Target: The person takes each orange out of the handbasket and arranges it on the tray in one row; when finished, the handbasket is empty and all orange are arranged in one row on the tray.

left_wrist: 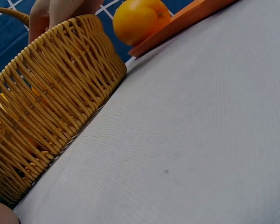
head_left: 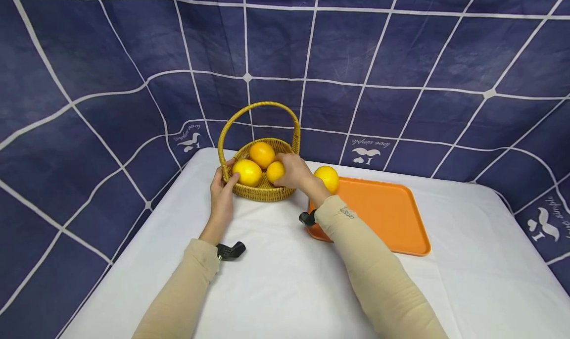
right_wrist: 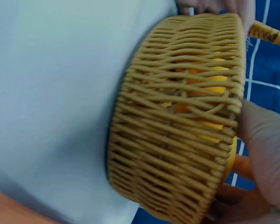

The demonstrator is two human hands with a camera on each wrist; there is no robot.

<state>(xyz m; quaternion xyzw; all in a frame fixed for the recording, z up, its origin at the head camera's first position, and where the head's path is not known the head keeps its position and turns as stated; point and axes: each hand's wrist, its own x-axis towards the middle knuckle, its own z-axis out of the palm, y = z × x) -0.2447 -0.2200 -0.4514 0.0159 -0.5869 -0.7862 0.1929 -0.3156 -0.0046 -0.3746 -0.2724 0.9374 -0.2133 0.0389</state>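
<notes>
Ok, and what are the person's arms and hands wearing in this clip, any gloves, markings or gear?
Both hands are bare, no gloves. The left hand and right hand come out of long, close-fitting beige sleeves. The right sleeve carries a small dark logo near the cuff, too small to read; the left sleeve looks plain. A small black camera mount sits at each wrist.

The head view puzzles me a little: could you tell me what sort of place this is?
Probably a staged tabletop set rather than a real kitchen: a table under a white cloth, a dark blue grid-patterned backdrop hung behind and beside it, and only a wicker basket of yellow fruit and an orange tray laid out.
</notes>
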